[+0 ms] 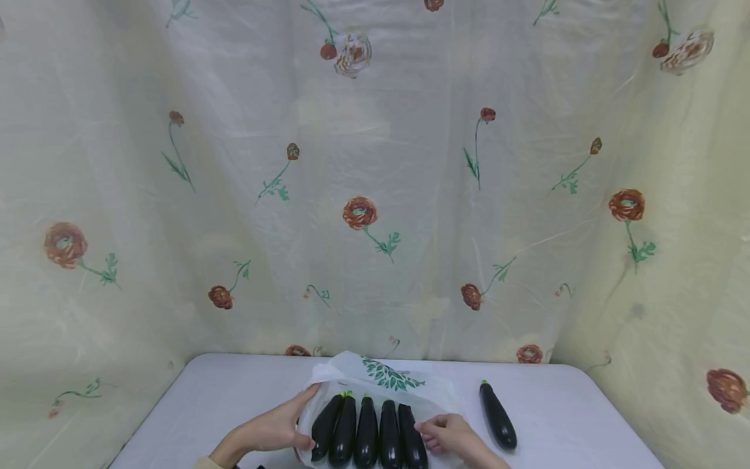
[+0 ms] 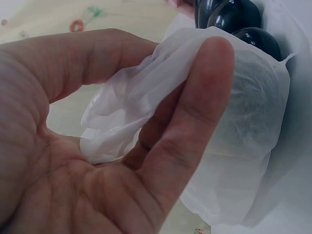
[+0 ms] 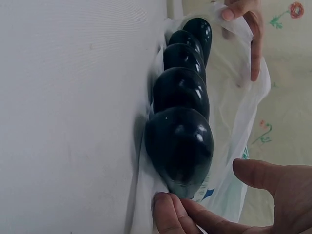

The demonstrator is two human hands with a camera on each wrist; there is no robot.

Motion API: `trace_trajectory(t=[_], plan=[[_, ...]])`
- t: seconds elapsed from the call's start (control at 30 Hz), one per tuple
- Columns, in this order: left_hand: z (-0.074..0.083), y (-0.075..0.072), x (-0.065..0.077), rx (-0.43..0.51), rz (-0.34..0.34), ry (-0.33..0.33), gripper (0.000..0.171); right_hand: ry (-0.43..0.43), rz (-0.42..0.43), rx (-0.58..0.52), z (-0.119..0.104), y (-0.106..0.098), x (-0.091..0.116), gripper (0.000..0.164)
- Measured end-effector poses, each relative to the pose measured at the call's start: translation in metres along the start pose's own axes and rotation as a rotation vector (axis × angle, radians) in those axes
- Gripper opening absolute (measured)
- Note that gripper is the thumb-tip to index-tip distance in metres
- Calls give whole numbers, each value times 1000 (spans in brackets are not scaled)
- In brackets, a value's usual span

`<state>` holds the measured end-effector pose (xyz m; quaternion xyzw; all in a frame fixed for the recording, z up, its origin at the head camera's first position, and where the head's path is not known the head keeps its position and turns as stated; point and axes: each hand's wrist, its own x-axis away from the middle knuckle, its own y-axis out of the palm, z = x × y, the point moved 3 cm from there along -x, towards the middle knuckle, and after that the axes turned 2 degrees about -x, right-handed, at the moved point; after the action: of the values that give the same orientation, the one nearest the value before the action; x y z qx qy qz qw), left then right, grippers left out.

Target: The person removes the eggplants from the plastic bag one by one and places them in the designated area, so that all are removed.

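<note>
The left hand (image 1: 280, 423) grips the bag (image 1: 348, 366); the right hand's (image 1: 452, 435) loosely open fingers sit just right of the eggplants (image 1: 366, 435), which point away.

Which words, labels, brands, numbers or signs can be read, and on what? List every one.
None can be read.
Bag: green leaf print; small blue mark, too blurred to make out.
Eggplants: no label shows.
Curtain: flower prints only.
</note>
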<state>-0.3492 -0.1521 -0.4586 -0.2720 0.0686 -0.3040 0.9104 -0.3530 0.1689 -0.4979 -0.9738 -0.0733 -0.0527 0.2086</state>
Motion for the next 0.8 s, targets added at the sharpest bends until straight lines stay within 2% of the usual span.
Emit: trace_trajectory(t=[0.23, 0.47, 0.8], plan=[[0, 0, 0, -33, 20, -27, 104, 18, 6, 12, 1, 5, -1, 32], [0, 0, 0, -30, 26, -28, 105, 90, 7, 93, 3, 8, -5, 41], [-2, 0, -1, -29, 25, -31, 105, 91, 6, 114, 4, 12, -7, 38]])
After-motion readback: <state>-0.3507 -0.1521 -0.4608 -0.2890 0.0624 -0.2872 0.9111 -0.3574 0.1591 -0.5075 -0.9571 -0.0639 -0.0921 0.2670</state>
